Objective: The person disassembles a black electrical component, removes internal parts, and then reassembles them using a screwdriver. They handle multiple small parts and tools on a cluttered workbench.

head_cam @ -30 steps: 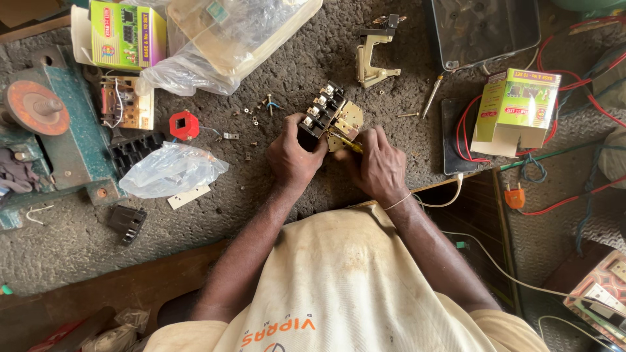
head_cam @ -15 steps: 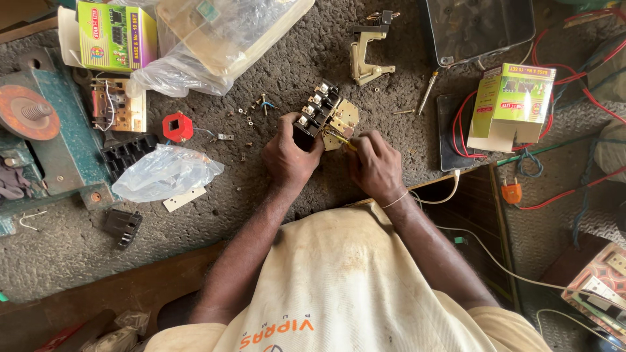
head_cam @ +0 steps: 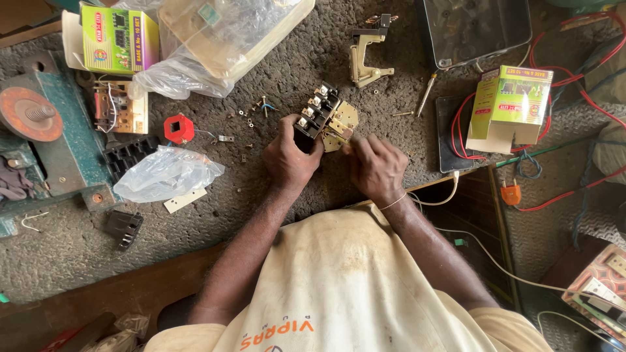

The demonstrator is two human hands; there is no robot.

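My left hand (head_cam: 289, 156) grips a black electrical contactor block (head_cam: 317, 112) with several silver screw terminals, holding it just above the rough grey workbench (head_cam: 274, 195). A brass-coloured metal plate (head_cam: 342, 124) sits against the block's right side. My right hand (head_cam: 376, 166) pinches at the lower edge of that plate with its fingertips. Small screws and washers (head_cam: 255, 111) lie scattered just left of the block.
A beige bracket part (head_cam: 365, 58) lies beyond the block. A red coil (head_cam: 178, 128), a clear plastic bag (head_cam: 166, 173) and black parts (head_cam: 124, 225) lie left. Green boxes (head_cam: 119, 39) (head_cam: 515, 101), a screwdriver (head_cam: 425, 94), red wires (head_cam: 574, 58) and a clear cover (head_cam: 479, 29) surround.
The view has shifted slightly; both hands stay on the block and plate, with the right fingers working a little along the plate's edge.
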